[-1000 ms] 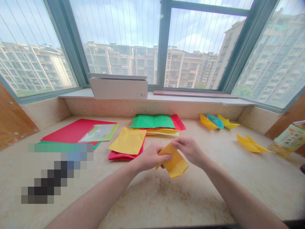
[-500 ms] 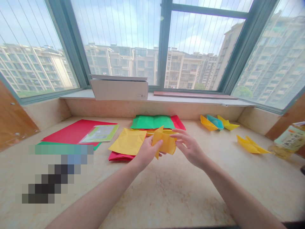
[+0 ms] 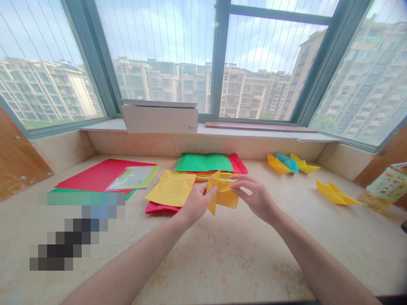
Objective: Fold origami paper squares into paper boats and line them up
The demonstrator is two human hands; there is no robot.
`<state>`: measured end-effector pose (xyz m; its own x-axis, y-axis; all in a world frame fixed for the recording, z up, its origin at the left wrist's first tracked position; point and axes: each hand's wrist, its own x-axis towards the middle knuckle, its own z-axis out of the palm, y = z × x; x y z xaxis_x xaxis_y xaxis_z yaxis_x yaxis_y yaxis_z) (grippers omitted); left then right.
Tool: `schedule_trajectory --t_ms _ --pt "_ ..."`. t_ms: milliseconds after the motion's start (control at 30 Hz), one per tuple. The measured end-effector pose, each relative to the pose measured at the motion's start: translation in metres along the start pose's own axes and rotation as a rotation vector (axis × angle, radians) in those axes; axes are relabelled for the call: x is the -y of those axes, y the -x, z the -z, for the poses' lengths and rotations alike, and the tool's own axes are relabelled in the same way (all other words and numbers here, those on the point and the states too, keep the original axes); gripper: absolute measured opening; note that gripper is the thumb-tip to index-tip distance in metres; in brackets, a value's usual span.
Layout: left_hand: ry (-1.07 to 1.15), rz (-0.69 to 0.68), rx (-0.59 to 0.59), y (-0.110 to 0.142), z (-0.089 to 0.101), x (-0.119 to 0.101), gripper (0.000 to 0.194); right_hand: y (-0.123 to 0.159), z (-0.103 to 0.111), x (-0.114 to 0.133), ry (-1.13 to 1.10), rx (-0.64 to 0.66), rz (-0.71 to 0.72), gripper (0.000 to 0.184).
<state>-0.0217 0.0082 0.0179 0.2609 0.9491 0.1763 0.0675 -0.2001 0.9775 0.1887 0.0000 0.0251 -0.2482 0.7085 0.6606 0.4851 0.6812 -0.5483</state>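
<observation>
A partly folded piece of yellow paper (image 3: 227, 198) is held up over the counter, its left end forming an upright pointed flap. My left hand (image 3: 201, 201) is closed on that left end, thumb on the near side. At the right edge, my right hand (image 3: 254, 195) pinches the paper between thumb and fingers, and its layers stand apart there. Left of the hands lies a stack of creased yellow sheets (image 3: 171, 188) over red folded paper (image 3: 163, 207). Just behind the hands, green creased paper (image 3: 205, 162) rests on red and yellow sheets.
Folded paper boats in yellow and blue (image 3: 288, 162) sit at the back right, with another yellow boat (image 3: 337, 192) nearer a bottle (image 3: 386, 188). Flat red sheets (image 3: 104, 176) and a plastic packet (image 3: 135, 177) lie left. A white box (image 3: 160, 118) stands on the windowsill.
The yellow paper has turned and shifted slightly right, its right-hand layers now spread apart. My right fingers have moved from lying along its edge to pinching it.
</observation>
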Motion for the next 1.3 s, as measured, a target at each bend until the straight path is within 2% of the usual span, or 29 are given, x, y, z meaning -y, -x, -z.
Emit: schedule_trajectory --t_ms 100,233,400,633,800,967,1100,1200,1300 --pt "-0.048 -0.053 0.048 0.000 0.001 0.001 0.027 0.001 -0.002 0.004 -0.017 -0.013 -0.006 0.010" --pt "-0.035 -0.096 0.104 0.001 -0.001 0.001 0.030 0.003 -0.006 0.005 -0.003 -0.051 -0.035 0.012" --pt "-0.102 -0.075 0.197 0.006 -0.005 0.000 0.027 0.005 -0.007 0.005 0.073 -0.077 -0.013 0.010" --pt "-0.192 -0.071 0.233 0.008 -0.005 0.000 0.027 0.007 -0.010 0.006 0.125 -0.118 0.024 0.011" --pt "-0.239 -0.080 0.185 0.007 -0.004 0.002 0.027 0.009 -0.019 0.012 0.070 -0.141 -0.070 0.015" --pt "-0.096 -0.002 0.071 0.005 -0.004 0.000 0.032 0.007 -0.019 0.013 -0.125 -0.176 -0.236 0.030" --pt "-0.030 0.011 -0.117 0.001 -0.002 -0.001 0.033 0.006 -0.017 0.013 -0.062 -0.202 -0.112 0.025" --pt "0.002 0.020 -0.230 -0.001 0.000 0.000 0.034 0.009 -0.019 0.013 0.058 -0.122 0.003 0.017" --pt "0.011 0.023 -0.285 -0.002 0.002 0.001 0.035 0.012 -0.022 0.009 0.144 -0.045 -0.006 0.022"
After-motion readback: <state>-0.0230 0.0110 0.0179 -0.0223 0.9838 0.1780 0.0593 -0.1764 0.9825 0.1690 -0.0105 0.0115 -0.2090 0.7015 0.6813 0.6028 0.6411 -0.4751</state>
